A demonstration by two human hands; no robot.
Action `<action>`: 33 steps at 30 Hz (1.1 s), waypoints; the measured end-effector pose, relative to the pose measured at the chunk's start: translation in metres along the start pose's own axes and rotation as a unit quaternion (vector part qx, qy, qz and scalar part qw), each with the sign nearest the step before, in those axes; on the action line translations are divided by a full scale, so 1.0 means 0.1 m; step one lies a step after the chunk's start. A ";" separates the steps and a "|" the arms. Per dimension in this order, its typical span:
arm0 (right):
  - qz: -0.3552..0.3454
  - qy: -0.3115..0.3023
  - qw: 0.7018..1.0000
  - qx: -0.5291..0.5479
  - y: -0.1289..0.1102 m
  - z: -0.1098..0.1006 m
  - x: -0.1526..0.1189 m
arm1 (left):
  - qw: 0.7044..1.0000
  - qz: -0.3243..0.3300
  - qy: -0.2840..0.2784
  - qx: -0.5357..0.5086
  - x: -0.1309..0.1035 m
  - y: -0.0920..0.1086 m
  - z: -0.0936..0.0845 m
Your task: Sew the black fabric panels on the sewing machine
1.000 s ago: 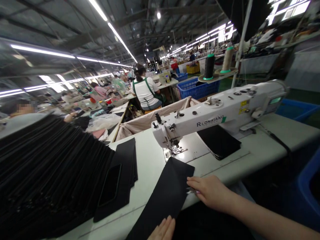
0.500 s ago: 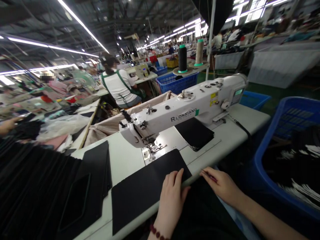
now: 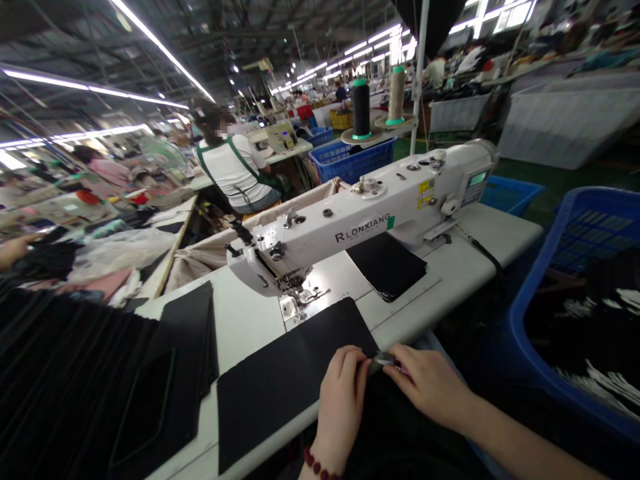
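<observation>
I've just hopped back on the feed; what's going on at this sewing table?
A person's left hand is at the right-hand corner of a black panel on the table. Their right hand holds a small metal-tipped tool by that corner. The panel lies in front of the sewing machine. Off to the left, a phone lies on other black pieces.

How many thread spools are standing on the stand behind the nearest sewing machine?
2: a black spool on the left and a beige spool to its right. I see no sign of hidden ones there.
</observation>
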State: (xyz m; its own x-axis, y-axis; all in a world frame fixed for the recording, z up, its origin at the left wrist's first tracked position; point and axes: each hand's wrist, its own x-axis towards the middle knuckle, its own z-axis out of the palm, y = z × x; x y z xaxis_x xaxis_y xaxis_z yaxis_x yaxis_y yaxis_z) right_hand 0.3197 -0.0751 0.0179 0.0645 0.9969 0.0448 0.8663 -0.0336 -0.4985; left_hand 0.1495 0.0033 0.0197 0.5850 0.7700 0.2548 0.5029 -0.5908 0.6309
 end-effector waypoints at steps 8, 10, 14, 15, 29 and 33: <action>0.031 0.025 0.996 -0.074 0.00 0.02 0.17 | 0.999 0.015 -0.026 -0.032 -0.14 -0.01 -0.10; 0.038 0.041 0.997 -0.054 0.04 0.00 0.18 | 0.996 0.049 -0.067 -0.007 -0.23 -0.07 -0.24; -0.019 0.043 0.999 0.007 0.07 -0.03 0.22 | 0.990 0.056 -0.087 0.095 -0.45 -0.31 -0.63; -0.041 0.034 0.998 0.013 0.07 -0.03 0.24 | 0.987 0.043 -0.080 0.133 -0.51 -0.41 -0.73; -0.071 0.010 0.969 0.236 -0.18 -0.46 0.50 | 0.973 -0.210 0.088 0.035 -1.03 -0.57 -1.90; -0.033 0.005 0.957 0.289 -0.25 -0.63 0.50 | 0.916 -0.347 0.170 -0.106 -0.91 -0.24 -2.00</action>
State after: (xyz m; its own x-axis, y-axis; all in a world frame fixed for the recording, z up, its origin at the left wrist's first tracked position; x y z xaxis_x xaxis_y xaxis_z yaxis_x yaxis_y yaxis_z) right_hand 0.3321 -0.0292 0.0870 0.0267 0.9947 0.0995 0.4506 0.0769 -0.8894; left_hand -0.0435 -0.0041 0.1281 -0.0778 0.9945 -0.0706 0.5223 0.1010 0.8467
